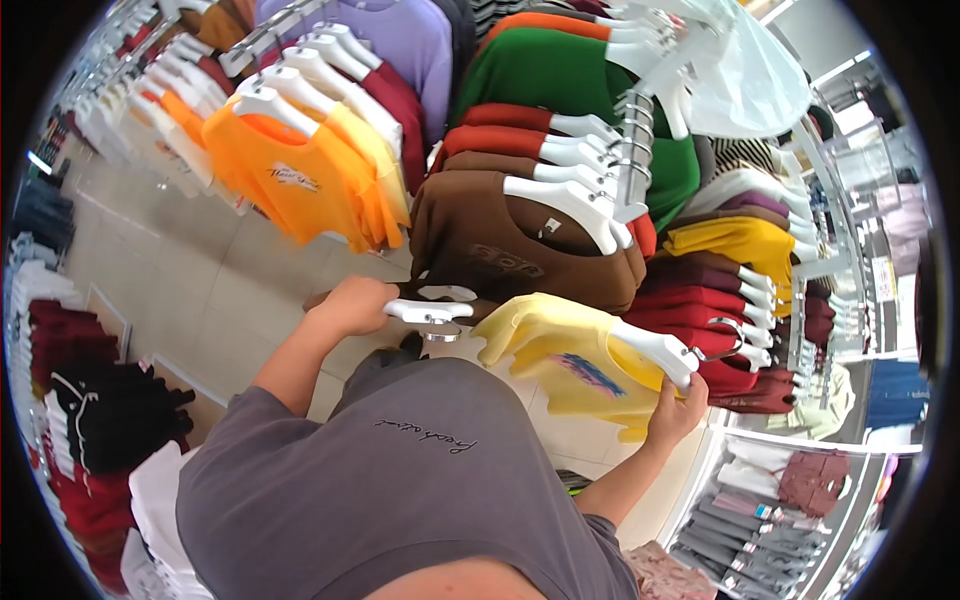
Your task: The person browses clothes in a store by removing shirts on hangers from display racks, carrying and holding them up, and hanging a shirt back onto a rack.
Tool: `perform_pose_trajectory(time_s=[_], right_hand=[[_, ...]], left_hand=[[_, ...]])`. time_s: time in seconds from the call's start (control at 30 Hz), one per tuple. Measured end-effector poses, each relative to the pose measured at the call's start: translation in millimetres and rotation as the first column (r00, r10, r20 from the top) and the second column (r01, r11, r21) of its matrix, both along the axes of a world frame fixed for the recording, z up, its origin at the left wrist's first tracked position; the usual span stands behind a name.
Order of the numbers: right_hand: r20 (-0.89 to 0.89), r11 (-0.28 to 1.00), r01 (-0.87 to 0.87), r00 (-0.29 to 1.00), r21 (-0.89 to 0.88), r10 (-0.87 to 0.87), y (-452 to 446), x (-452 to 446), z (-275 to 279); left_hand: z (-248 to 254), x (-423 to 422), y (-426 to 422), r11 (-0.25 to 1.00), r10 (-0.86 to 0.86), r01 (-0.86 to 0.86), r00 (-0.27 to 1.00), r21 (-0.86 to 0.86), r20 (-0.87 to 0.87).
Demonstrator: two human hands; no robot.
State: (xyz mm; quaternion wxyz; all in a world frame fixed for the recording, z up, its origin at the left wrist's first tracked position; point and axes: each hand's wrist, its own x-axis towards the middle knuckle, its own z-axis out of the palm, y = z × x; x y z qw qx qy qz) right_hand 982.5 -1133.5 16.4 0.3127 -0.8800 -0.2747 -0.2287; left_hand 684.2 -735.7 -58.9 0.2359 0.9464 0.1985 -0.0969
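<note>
My left hand (362, 305) is closed around one end of a white clothes hanger (428, 312), whose metal hook points toward my body. Some dark brown cloth shows behind that hand, but I cannot tell how it hangs. On the other side, my right hand (680, 405) grips the end of another white hanger (655, 345). A yellow T-shirt (560, 355) with a blue and pink print hangs from it. Just beyond both hands, a brown T-shirt (480, 235) hangs at the front of a metal rail (636, 150).
Behind the brown shirt hang red, green and orange tops. Orange T-shirts (300, 170) hang on a rack to the left. Dark red tops (690, 320) hang close by on the right, above shelves of folded grey clothes (750, 535). A clear plastic bag (750, 70) sits atop the rack.
</note>
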Motion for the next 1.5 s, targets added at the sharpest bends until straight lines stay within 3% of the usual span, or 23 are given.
perform_pose_trajectory(time_s=[0.2,0.43,0.57,0.83,0.97,1.13,1.17,1.27,1.4,1.5], right_hand=[[-0.017,0.989,-0.117,0.993,-0.089,0.116,56,22,4],[-0.017,0.965,-0.256,0.967,-0.057,0.255,127,34,12],[0.017,0.945,-0.322,0.946,-0.053,0.323,157,29,9],[-0.104,0.926,-0.353,0.934,-0.134,0.342,173,18,-19],[-0.143,0.931,-0.354,0.930,-0.089,0.340,170,13,-18],[-0.014,0.928,-0.374,0.927,0.005,0.374,152,12,-22],[-0.089,0.925,-0.379,0.921,0.029,0.380,146,11,-23],[0.028,0.953,-0.297,0.954,-0.061,0.299,129,11,-40],[-0.063,0.981,-0.182,0.982,-0.065,0.178,111,12,-58],[-0.124,0.978,-0.206,0.972,-0.038,0.200,102,14,-64]], left_hand=[[-4,-48,-6,0.985,0.167,-0.164,0.982,0.050,-0.082],[-9,-77,-25,0.967,0.248,-0.227,0.943,0.114,-0.221],[-10,-79,-39,0.978,0.206,-0.191,0.903,0.077,-0.378],[-9,-66,-55,0.985,0.171,-0.163,0.885,0.057,-0.434],[-20,-63,-57,0.991,0.130,-0.115,0.897,0.061,-0.423],[-4,-51,-65,0.998,0.051,-0.033,0.917,0.051,-0.395],[-5,-51,-66,0.998,0.049,-0.028,0.918,0.058,-0.394],[-6,-48,-69,0.998,0.031,-0.007,0.923,0.063,-0.384],[-6,-43,-73,0.993,-0.037,0.076,0.928,0.090,-0.371],[-2,-37,-78,0.988,-0.080,0.123,0.920,0.089,-0.384]])
